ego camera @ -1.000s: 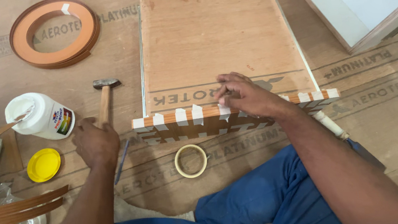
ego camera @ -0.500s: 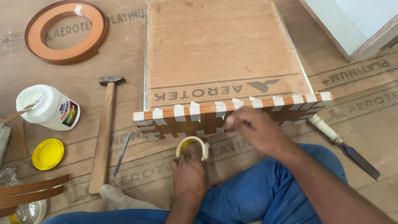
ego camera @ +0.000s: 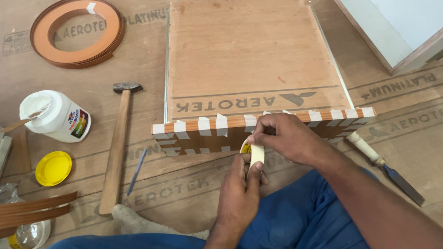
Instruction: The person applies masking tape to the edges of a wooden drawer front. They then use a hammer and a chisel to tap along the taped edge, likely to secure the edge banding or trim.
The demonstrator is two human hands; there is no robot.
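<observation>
While pinching a tape roll [ego camera: 255, 153] upright in closed left hand [ego camera: 239, 192] fingers, picking at its loose end with right hand [ego camera: 285, 136] fingertips (close against the taped wooden box [ego camera: 249, 53] edge, handy for sticking).

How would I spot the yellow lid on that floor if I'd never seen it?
Start at the big wooden panel in the middle. Left of it lies a hammer, and further left a white glue bottle. Just below that bottle sits the yellow lid, the only flat, bright yellow disc there.
</observation>
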